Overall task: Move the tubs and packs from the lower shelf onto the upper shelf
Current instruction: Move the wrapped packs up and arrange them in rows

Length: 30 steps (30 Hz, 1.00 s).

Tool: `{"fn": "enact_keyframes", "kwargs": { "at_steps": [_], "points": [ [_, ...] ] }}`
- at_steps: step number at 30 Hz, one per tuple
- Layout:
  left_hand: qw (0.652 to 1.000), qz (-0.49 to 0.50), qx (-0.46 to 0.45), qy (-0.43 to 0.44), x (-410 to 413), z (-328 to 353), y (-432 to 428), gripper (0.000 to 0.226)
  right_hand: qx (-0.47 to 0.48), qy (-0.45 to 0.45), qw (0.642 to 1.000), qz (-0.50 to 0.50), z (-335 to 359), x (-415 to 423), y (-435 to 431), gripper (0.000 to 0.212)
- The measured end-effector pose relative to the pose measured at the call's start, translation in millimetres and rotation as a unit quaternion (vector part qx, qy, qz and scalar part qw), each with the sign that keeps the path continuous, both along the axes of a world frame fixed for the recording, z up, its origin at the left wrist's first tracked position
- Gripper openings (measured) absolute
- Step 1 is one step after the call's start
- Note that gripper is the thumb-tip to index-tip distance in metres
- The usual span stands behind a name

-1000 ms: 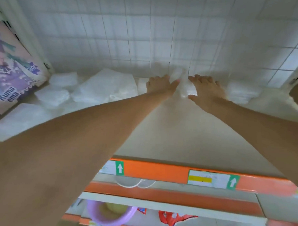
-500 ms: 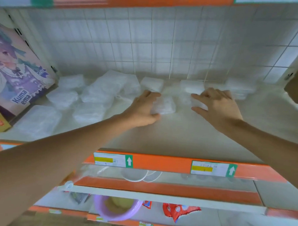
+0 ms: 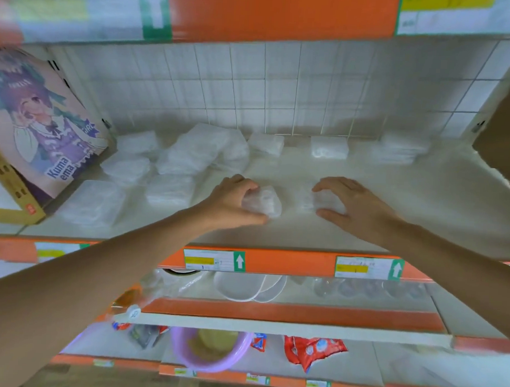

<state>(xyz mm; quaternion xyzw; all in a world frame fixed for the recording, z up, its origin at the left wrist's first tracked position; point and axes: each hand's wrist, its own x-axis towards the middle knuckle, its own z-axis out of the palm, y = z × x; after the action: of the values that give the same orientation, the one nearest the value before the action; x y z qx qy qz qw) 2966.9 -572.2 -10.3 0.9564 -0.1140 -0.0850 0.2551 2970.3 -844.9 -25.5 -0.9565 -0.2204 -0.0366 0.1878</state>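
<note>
The 2 bare forearms (image 3: pixel 122 257) stretch forward side by side, the left hand (image 3: pixel 233 202) curled round a clear pack (image 3: pixel 265 204), the right hand (image 3: pixel 357 205) arched with fingers (image 3: pixel 334 185) bent over a second clear pack (image 3: pixel 312 200).

This is looking like a shop aisle: tiered white shelves (image 3: pixel 363 227) are running one above another, each fronted by an orange edge strip (image 3: pixel 288 262) that is carrying price labels (image 3: pixel 208 260) with yellow bars and green arrow tabs. Stock is lying out in rows, with clear wrapped packs (image 3: pixel 172 189) sitting before a white wire grid back panel (image 3: pixel 281 92). Red snack bags (image 3: pixel 308 350) and a lilac plastic basin (image 3: pixel 208 355) are sitting lower down, and an illustrated carton (image 3: pixel 43 125) is leaning at the left.
</note>
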Motion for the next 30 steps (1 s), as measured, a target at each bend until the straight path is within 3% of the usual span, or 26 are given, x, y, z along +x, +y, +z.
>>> {"fn": "enact_keyframes", "kwargs": {
  "at_steps": [3,11,30],
  "points": [
    [0.999,0.008,-0.031,0.008,0.0,-0.4,0.5,0.067,-0.005,0.019,1.000,-0.014,6.4,-1.2,3.3,0.044],
    [0.999,-0.027,-0.013,0.016,-13.9,19.4,19.5,0.065,0.008,0.071,0.991,-0.111,14.3,-15.4,15.5,0.070],
    [0.996,-0.064,-0.045,-0.038,-111.4,108.4,47.5,0.059,-0.086,0.017,0.996,-0.030,120.6,-127.5,51.8,0.063]
  ]
}}
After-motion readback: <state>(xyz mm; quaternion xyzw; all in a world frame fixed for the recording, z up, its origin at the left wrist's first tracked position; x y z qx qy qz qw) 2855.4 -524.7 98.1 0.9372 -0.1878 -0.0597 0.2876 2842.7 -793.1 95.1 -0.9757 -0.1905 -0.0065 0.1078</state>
